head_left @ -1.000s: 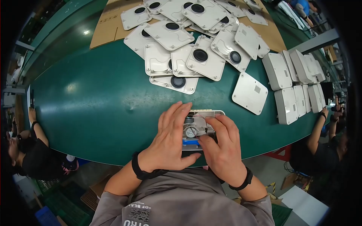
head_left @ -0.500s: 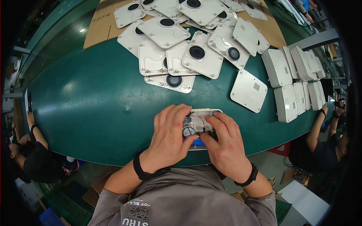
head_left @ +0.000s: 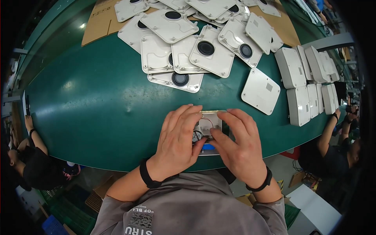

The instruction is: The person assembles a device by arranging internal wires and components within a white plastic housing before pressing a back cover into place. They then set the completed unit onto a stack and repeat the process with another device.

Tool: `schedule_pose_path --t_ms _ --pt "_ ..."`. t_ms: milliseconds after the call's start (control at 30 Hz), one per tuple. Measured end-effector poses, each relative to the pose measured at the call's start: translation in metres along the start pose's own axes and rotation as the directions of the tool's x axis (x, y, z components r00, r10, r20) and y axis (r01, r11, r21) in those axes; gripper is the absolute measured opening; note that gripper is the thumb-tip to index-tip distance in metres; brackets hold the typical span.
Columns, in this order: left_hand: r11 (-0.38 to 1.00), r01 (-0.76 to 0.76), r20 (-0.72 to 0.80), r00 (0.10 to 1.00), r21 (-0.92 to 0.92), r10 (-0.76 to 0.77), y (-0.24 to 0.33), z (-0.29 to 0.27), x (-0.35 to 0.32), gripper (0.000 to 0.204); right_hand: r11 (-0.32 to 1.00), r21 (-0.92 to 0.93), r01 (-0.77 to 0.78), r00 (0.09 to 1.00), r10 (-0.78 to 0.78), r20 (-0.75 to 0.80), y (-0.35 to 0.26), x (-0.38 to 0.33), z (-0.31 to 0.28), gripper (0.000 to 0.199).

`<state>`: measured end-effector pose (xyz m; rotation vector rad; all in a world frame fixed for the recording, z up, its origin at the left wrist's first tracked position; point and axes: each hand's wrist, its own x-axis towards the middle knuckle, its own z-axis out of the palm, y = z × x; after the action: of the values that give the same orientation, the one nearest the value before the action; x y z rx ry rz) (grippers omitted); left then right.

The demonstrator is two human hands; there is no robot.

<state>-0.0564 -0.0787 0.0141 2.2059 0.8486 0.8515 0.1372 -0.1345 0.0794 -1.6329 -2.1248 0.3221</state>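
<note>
Close in front of me on the green table is an open white plastic housing (head_left: 213,116). Inside it show a thin red wire (head_left: 210,120), a round grey part (head_left: 197,136) and a blue part (head_left: 208,147). My left hand (head_left: 176,137) is closed round the housing's left side, its thumb reaching in beside the round part. My right hand (head_left: 239,147) grips the right side, fingers curved over the far right corner. The right thumb tip presses inside, at the end of the red wire; what lies beneath it is hidden.
White panels with black round speakers (head_left: 205,48) lie heaped on cardboard (head_left: 98,23) at the far side. One white panel (head_left: 261,91) lies face down, right of the heap. White housings (head_left: 298,106) stand in rows at the right. Other people sit at the left and right ends.
My right hand has shifted slightly right, its fingers higher on the housing's far corner. The left hand now covers more of the round grey part. The view has tilted a little.
</note>
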Motion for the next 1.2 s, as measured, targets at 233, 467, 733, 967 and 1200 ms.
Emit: schedule_pose_path --t_ms 233,467,733,967,1200 --pt "0.999 0.028 0.003 1.000 -0.021 -0.028 0.001 0.003 -0.002 0.073 0.997 -0.073 0.025 0.999 -0.028 -0.044 0.005 -0.001 0.023 0.023" --pt "0.996 -0.021 0.053 0.998 0.084 0.016 0.007 -0.002 0.005 0.066 0.998 0.054 -0.019 0.999 0.021 -0.036 0.012 -0.002 0.030 0.026" --pt "0.999 -0.037 0.013 0.999 0.002 0.037 0.000 0.001 -0.002 0.047 0.987 0.077 -0.138 0.989 0.134 0.064 0.002 -0.023 -0.030 0.026" --pt "0.999 -0.049 0.000 0.999 0.017 0.049 -0.001 0.004 -0.001 0.041 0.997 0.051 -0.050 0.999 0.050 0.000 0.012 -0.021 0.004 0.022" --pt "0.997 -0.075 -0.012 0.997 0.030 0.075 0.000 0.007 0.000 0.040 0.998 0.009 -0.058 0.997 0.058 -0.048 0.007 -0.019 0.017 0.020"
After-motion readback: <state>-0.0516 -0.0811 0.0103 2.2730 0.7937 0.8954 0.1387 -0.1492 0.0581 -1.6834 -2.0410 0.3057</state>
